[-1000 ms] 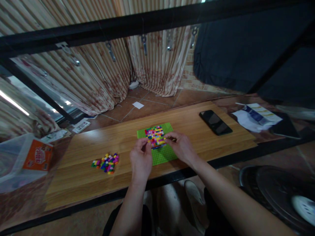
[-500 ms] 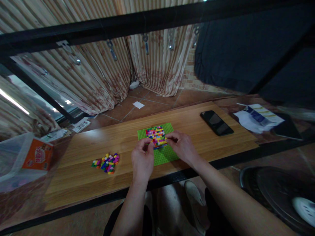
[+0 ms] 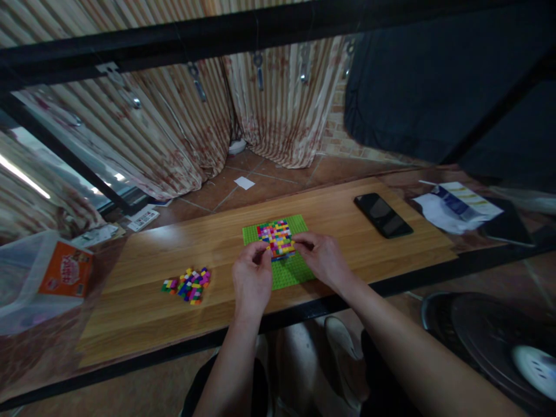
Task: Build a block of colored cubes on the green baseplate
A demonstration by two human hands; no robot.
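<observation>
A green studded baseplate (image 3: 291,276) lies on the wooden board, carrying a tight multicoloured patch of small toy bricks (image 3: 278,236). At the patch's left front corner is my left hand (image 3: 253,278), thumb and fingertips pinched together with a speck of yellow by them. My right hand (image 3: 324,258) reaches in from the other side, its thumb and index finger closed at the patch's right edge. Whether either pinch holds a loose brick or the patch's edge is too small to tell. Off to the left sits a heap of loose bricks (image 3: 191,285).
A black phone (image 3: 383,215) rests on the wooden board (image 3: 143,313), right of the baseplate. Beyond the board's left end stands a clear plastic tub (image 3: 26,284) with an orange label. Papers (image 3: 458,205) lie past the right end. A dark metal bar (image 3: 304,313) runs along the front edge.
Both hands stay almost where they were, pinched at the two sides of the brick patch. The view has shifted slightly; the bricks and phone look unmoved.
</observation>
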